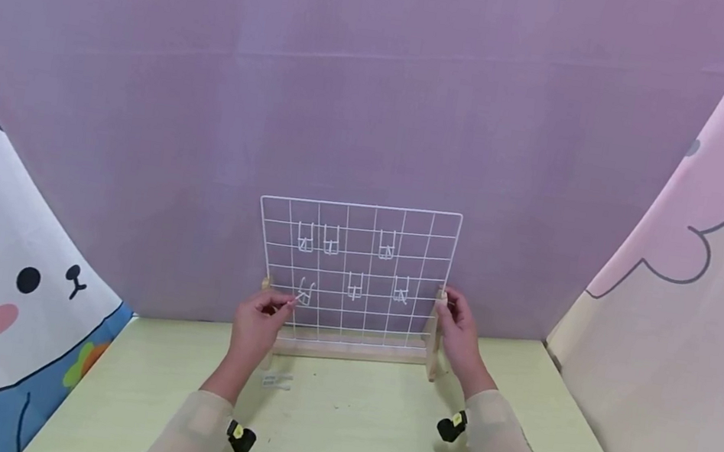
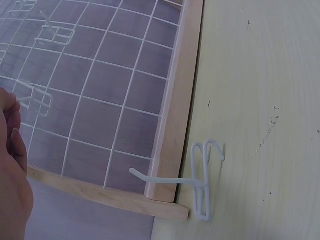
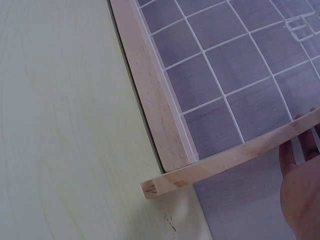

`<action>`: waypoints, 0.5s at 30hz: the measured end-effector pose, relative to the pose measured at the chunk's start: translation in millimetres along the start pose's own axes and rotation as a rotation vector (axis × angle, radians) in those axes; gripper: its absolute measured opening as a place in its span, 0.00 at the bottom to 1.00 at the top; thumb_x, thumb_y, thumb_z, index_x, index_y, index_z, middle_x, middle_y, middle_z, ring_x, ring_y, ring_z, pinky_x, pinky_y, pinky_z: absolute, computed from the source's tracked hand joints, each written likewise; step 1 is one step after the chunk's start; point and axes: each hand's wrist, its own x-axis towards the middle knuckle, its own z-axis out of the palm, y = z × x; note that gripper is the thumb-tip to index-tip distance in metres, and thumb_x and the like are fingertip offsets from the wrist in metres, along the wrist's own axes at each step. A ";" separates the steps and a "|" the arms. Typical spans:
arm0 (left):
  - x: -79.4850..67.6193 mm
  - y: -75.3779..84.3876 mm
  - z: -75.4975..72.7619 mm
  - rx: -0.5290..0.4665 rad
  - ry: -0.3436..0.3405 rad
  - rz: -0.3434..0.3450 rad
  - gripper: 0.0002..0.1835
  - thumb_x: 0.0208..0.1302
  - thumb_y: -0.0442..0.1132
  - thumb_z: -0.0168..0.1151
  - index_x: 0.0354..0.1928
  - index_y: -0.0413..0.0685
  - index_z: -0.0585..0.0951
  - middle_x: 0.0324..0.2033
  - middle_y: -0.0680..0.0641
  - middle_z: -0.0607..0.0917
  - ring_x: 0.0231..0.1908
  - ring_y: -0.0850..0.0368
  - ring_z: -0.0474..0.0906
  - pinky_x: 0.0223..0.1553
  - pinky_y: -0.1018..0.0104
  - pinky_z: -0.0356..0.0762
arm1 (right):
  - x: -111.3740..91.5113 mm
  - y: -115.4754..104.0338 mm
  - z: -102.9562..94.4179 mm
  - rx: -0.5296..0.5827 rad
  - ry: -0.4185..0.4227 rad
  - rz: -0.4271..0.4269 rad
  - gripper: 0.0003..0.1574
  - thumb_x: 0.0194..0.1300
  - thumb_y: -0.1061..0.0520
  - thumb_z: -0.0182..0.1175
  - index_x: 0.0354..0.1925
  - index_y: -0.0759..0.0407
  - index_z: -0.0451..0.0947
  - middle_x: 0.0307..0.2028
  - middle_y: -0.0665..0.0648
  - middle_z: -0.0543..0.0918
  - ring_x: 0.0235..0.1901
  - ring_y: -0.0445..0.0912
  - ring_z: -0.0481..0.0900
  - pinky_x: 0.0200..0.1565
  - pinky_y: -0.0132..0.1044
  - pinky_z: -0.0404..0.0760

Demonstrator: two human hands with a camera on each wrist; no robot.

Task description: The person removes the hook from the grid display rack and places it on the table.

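Note:
A white wire grid panel point(image 1: 358, 256) stands upright in a wooden stand point(image 1: 351, 350) on the table. My left hand point(image 1: 257, 321) pinches the prong of a white wire hook point(image 1: 304, 294) against the lower left of the grid; in the left wrist view that hook point(image 2: 40, 101) lies over the grid wires. My right hand point(image 1: 459, 339) grips the right wooden upright point(image 1: 435, 337), with fingers behind it. Several similar hooks hang on the grid, among them an upper right hook point(image 1: 387, 246) and a lower right hook point(image 1: 401, 291).
One loose white hook point(image 2: 201, 185) lies on the table by the stand's left foot. The pale table point(image 1: 346, 440) extends in front of the stand. Behind it hangs a purple cloth backdrop point(image 1: 379, 105), with cartoon-printed cloths at both sides.

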 end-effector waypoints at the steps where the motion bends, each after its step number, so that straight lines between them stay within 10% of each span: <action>1: 0.0 0.9 -0.2 0.000 -0.004 0.009 0.07 0.67 0.26 0.77 0.39 0.46 0.93 0.37 0.44 0.92 0.30 0.56 0.79 0.29 0.74 0.77 | -1.8 -4.8 0.1 0.002 -0.004 0.005 0.28 0.88 0.57 0.55 0.78 0.63 0.68 0.68 0.76 0.74 0.60 0.58 0.76 0.56 0.29 0.82; 7: -0.6 1.6 -0.8 0.006 -0.020 0.036 0.07 0.67 0.25 0.76 0.40 0.44 0.94 0.38 0.40 0.92 0.30 0.58 0.79 0.30 0.75 0.77 | -6.1 -14.1 0.6 0.015 -0.012 0.012 0.28 0.89 0.57 0.54 0.78 0.64 0.67 0.69 0.77 0.73 0.67 0.73 0.70 0.55 0.27 0.82; 15: -2.3 2.4 -6.0 0.037 -0.033 0.016 0.06 0.68 0.28 0.77 0.41 0.47 0.94 0.38 0.46 0.92 0.30 0.57 0.80 0.29 0.74 0.78 | 4.1 13.0 0.3 -0.005 0.032 -0.009 0.27 0.89 0.54 0.56 0.78 0.58 0.70 0.67 0.72 0.76 0.61 0.61 0.76 0.59 0.35 0.83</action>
